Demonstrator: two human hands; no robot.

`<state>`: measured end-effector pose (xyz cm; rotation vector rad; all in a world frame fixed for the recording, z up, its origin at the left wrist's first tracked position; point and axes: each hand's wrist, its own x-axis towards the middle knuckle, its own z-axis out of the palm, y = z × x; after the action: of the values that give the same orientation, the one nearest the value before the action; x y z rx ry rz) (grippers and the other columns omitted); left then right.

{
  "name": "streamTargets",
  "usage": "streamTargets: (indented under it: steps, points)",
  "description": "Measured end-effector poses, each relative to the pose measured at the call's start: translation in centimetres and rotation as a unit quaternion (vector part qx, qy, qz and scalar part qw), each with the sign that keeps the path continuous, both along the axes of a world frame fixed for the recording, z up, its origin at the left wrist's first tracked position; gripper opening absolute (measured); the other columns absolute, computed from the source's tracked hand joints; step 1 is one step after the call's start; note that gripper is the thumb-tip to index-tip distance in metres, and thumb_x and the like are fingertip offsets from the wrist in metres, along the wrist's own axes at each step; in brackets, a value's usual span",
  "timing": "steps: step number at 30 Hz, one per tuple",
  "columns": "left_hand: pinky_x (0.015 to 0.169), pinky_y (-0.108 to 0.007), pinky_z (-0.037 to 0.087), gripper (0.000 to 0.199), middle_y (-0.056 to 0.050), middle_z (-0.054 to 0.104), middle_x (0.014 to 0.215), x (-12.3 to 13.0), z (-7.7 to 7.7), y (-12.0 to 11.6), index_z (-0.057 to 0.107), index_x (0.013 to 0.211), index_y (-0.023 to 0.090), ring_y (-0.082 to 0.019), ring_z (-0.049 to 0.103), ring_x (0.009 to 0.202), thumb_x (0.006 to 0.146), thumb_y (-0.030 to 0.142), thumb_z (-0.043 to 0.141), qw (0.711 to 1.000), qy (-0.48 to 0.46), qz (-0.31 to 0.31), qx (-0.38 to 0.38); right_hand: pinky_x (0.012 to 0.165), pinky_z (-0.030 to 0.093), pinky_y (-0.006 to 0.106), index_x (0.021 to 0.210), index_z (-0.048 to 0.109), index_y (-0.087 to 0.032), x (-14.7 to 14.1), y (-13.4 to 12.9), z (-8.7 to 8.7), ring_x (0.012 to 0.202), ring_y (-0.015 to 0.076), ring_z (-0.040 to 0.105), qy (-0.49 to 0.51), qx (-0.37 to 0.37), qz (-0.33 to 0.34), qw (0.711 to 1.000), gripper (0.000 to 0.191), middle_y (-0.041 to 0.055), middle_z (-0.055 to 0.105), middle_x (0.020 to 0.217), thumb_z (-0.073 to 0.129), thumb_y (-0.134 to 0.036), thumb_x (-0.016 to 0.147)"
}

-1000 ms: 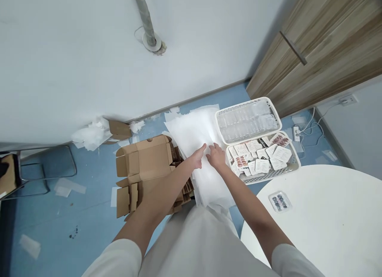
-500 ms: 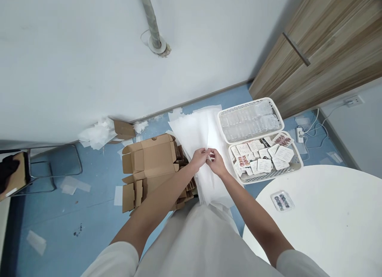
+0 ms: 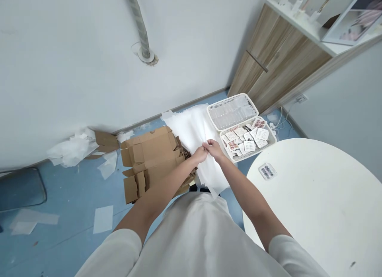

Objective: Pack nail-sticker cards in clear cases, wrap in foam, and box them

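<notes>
My left hand [image 3: 199, 154] and my right hand [image 3: 213, 148] meet in front of me, fingers closed, over a stack of thin white sheets [image 3: 191, 124]. Both pinch the top sheet, which puckers into creases at the fingertips. Left of the stack, flattened brown cardboard boxes [image 3: 156, 150] lie unfolded in a pile. To its right are two white plastic baskets. The far basket [image 3: 211, 117] holds clear plastic cases [image 3: 232, 114], and the near basket [image 3: 235, 159] holds many printed cards [image 3: 249, 146].
A round white table [image 3: 313, 189] at the right bears a small clear case [image 3: 267, 171] with dark pieces inside. Crumpled white sheets [image 3: 73, 148] and a cardboard piece [image 3: 104, 142] lie by the wall. Behind the baskets stands a wooden cabinet [image 3: 283, 50]. Cables [image 3: 282, 120] trail on the floor.
The view has shifted, bringing the cabinet top and more of the round table into sight. My hands have come tighter together, and the white sheet is more gathered at my fingers.
</notes>
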<state>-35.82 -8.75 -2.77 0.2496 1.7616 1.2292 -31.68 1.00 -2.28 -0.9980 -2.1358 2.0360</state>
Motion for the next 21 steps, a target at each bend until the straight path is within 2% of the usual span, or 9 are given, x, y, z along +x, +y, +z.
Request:
streamTargets:
  steps: [3, 5, 7, 9, 12, 15, 18, 21]
  points:
    - [0.096, -0.034, 0.034, 0.08, -0.014, 0.041, 0.133, 0.9, 0.2, -0.7, 0.024, 0.136, 0.012, -0.027, 0.038, 0.121, 0.064, 0.02, 0.057, 0.999, -0.004, -0.034, -0.019, 0.059, 0.036, 0.024, 0.064, 0.049, -0.019, 0.5, 0.0, 0.3, 0.06, 0.0117, 0.045, -0.047, 0.156, 0.016, 0.987, 0.018, -0.003, 0.05, 0.06, 0.052, -0.036, 0.069]
    - [0.099, -0.033, 0.03, 0.097, -0.015, 0.022, 0.143, 1.1, 0.6, -1.5, 0.007, 0.14, 0.013, -0.028, 0.029, 0.128, 0.06, 0.023, 0.061, 0.999, -0.013, -0.032, -0.03, 0.059, 0.034, 0.025, 0.071, 0.051, -0.02, 1.1, 0.4, 0.5, 0.061, 0.0137, 0.047, -0.097, 0.273, 0.02, 0.957, 0.01, -0.0014, 0.053, 0.062, 0.05, -0.029, 0.071]
    - [0.101, -0.033, 0.027, 0.102, -0.015, 0.011, 0.145, 1.0, 1.1, -2.4, 0.001, 0.14, 0.015, -0.027, 0.022, 0.13, 0.06, 0.028, 0.063, 0.999, -0.011, -0.027, -0.026, 0.06, 0.033, 0.025, 0.082, 0.053, -0.02, 1.7, 0.9, 0.9, 0.063, 0.0159, 0.05, -0.134, 0.355, 0.023, 0.925, 0.011, 0.0014, 0.057, 0.066, 0.047, -0.024, 0.074]
    - [0.102, -0.033, 0.026, 0.102, -0.013, 0.009, 0.146, 0.6, 1.8, -3.3, 0.003, 0.14, 0.017, -0.027, 0.02, 0.131, 0.06, 0.033, 0.064, 1.0, 0.007, -0.024, -0.014, 0.061, 0.033, 0.026, 0.094, 0.052, -0.02, 2.2, 1.3, 1.6, 0.065, 0.0179, 0.053, -0.147, 0.394, 0.03, 0.907, 0.018, 0.0039, 0.06, 0.069, 0.045, -0.023, 0.077]
    - [0.103, -0.033, 0.024, 0.094, -0.013, 0.013, 0.145, 0.1, 3.1, -4.3, 0.01, 0.139, 0.016, -0.026, 0.021, 0.131, 0.064, 0.037, 0.062, 0.999, 0.039, -0.028, 0.0, 0.063, 0.033, 0.027, 0.101, 0.051, -0.02, 2.9, 1.5, 3.1, 0.07, 0.0198, 0.056, -0.133, 0.42, 0.036, 0.897, 0.023, 0.0063, 0.063, 0.074, 0.044, -0.027, 0.081]
    - [0.103, -0.032, 0.024, 0.084, -0.014, 0.021, 0.143, 0.5, 4.0, -4.4, 0.018, 0.137, 0.015, -0.025, 0.023, 0.131, 0.067, 0.037, 0.059, 0.997, 0.051, -0.06, 0.003, 0.065, 0.035, 0.026, 0.092, 0.054, -0.019, 4.3, 1.3, 4.7, 0.073, 0.0194, 0.056, -0.103, 0.412, 0.017, 0.905, 0.021, 0.0061, 0.064, 0.075, 0.042, -0.033, 0.083]
    - [0.105, -0.031, 0.019, 0.085, -0.015, 0.018, 0.144, 2.2, 4.0, -3.5, 0.016, 0.137, 0.013, -0.024, 0.019, 0.132, 0.068, 0.038, 0.059, 0.994, 0.092, -0.058, -0.023, 0.064, 0.037, 0.025, 0.084, 0.055, -0.019, 7.2, 1.1, 5.9, 0.069, 0.0175, 0.056, -0.051, 0.379, -0.034, 0.923, 0.027, 0.0043, 0.063, 0.071, 0.038, -0.039, 0.083]
    - [0.108, -0.03, 0.011, 0.093, -0.017, 0.007, 0.146, 5.0, 3.1, -1.9, 0.008, 0.138, 0.008, -0.023, 0.008, 0.134, 0.068, 0.04, 0.06, 0.988, 0.138, -0.049, -0.053, 0.062, 0.039, 0.025, 0.079, 0.056, -0.019, 11.6, 0.7, 6.7, 0.067, 0.0162, 0.056, 0.021, 0.328, -0.129, 0.936, 0.031, 0.0035, 0.064, 0.074, 0.039, -0.046, 0.081]
